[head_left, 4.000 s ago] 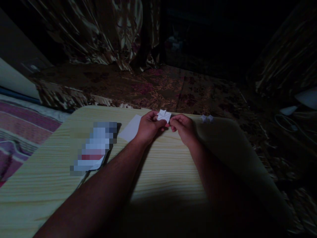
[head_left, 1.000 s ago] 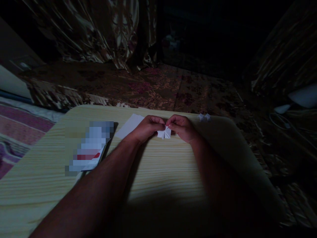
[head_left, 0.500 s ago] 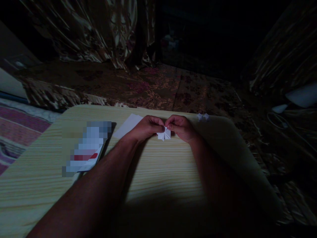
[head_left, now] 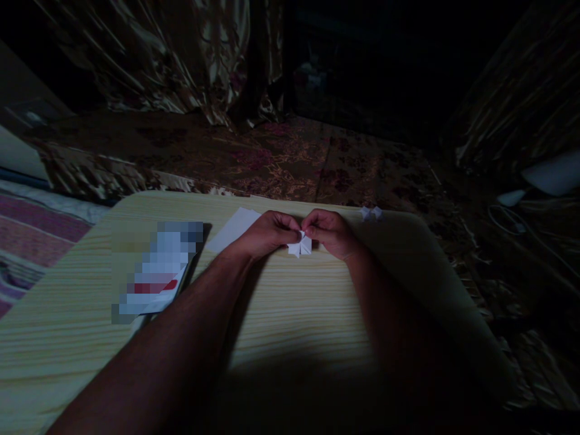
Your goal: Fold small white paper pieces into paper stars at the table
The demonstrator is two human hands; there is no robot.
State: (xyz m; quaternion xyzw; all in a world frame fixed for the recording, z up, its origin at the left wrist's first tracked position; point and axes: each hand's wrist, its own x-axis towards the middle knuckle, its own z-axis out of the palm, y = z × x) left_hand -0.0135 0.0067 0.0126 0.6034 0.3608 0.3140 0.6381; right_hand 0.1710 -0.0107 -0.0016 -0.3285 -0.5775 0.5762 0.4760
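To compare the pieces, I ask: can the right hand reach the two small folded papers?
Probably yes: nothing visible stands between the right hand and the two small folded papers, though it holds the white folded piece.

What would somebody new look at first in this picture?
Probably the folded white paper, pinched by the left hand and right hand towards the far edge of the table. Then maybe the pixelated blue item on its left side, and two tiny white shapes further right along that edge.

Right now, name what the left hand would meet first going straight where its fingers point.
Past the folded paper the left hand pinches, probably the right hand, though depth is unclear.
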